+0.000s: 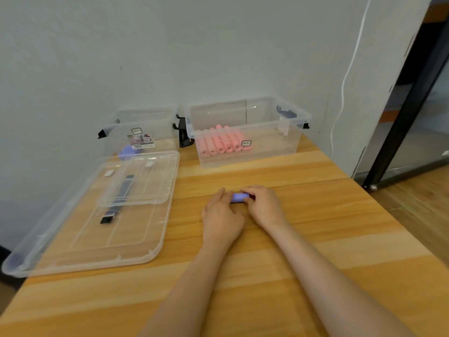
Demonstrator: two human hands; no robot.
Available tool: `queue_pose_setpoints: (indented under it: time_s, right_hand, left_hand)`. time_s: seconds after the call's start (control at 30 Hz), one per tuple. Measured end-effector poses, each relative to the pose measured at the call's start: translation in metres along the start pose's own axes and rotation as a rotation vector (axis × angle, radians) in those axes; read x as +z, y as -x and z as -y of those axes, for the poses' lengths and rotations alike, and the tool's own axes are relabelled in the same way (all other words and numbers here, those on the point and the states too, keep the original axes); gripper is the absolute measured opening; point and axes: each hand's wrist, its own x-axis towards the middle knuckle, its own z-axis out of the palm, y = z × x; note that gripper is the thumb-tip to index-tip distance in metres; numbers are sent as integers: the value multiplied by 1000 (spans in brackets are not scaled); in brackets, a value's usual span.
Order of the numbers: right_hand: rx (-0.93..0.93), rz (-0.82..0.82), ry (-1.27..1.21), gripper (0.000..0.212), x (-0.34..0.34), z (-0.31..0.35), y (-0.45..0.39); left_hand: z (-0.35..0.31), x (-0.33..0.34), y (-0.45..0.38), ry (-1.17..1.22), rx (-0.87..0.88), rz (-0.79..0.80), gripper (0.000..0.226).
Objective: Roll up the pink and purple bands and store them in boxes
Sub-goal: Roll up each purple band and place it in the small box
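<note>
Purple band point(239, 197), rolled, lies crosswise on the bench point(303, 215), pinched between left hand point(222, 215) and right hand point(263, 206). Box with purple rolls point(143, 132) sits beyond and leftward of the band, so the left hand seems nearer.

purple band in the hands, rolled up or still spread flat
Rolled up: the purple band is a short cylinder on the table, gripped between the left hand and right hand.

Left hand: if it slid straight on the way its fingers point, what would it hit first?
The left hand points up the table and slightly right, gripping the purple roll. Beyond it lies bare table, then probably the clear box holding pink rolls; depth is uncertain.
</note>
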Motion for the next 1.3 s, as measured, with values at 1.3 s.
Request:
queue_pose_setpoints:
  time_s: [1.3]
  right_hand:
    - [-92,-54,-416,24,-17,136,-106]
  left_hand:
    - [11,-125,-126,1181,-129,-77,22]
